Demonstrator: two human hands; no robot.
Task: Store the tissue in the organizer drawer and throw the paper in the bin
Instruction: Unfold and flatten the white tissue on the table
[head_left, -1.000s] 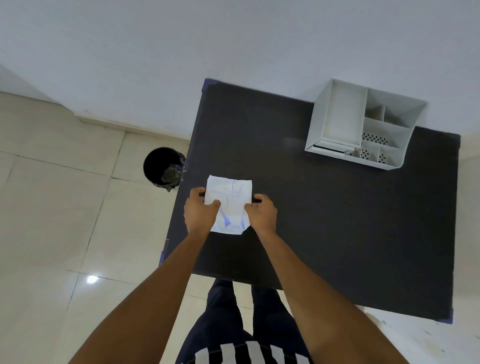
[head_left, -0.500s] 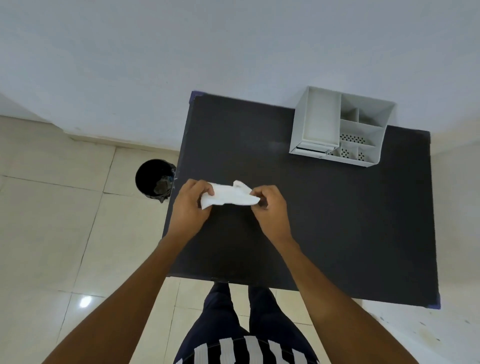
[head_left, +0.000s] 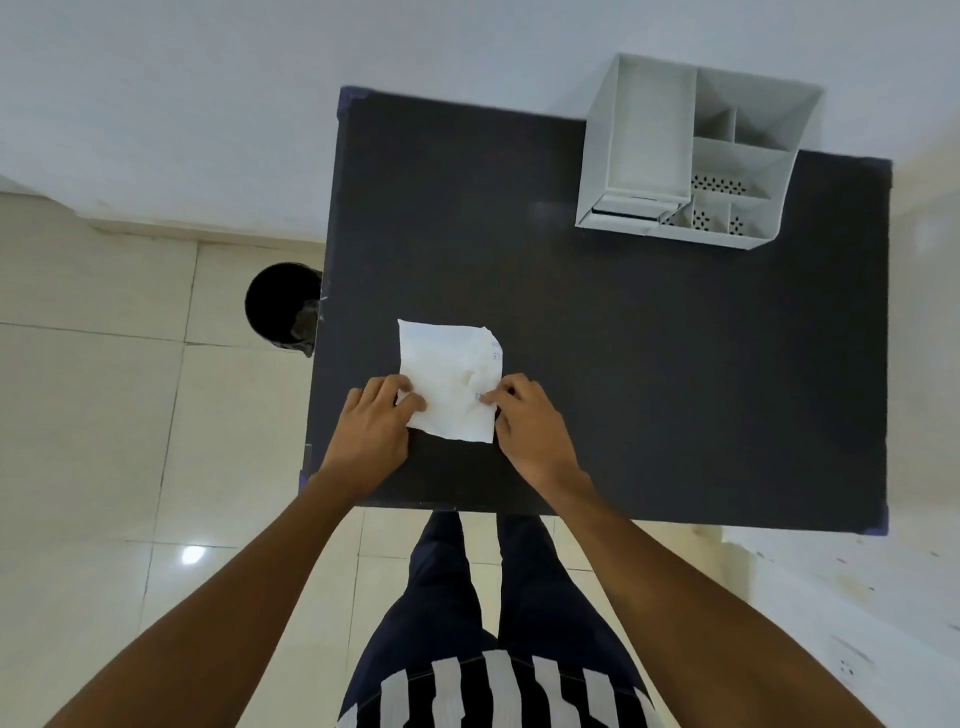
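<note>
A white tissue (head_left: 449, 371) lies spread flat on the black table (head_left: 675, 374), near its front left. Faint blue marks show at the tissue's right edge; I cannot tell whether a paper lies under it. My left hand (head_left: 371, 428) pinches the tissue's near left edge. My right hand (head_left: 532, 428) pinches its near right edge. The white organizer (head_left: 644, 140) stands at the table's back right, and its drawer front (head_left: 626, 210) faces me. A black bin (head_left: 280, 301) stands on the floor just left of the table.
The organizer has several open compartments on its right side, some with perforated bottoms. The wall runs behind the table. Tiled floor lies to the left and in front, and my legs stand at the table's front edge.
Half a second ago both hands held the sheet folded up above the table. Now it lies spread flat, with my hands at its near edge.
</note>
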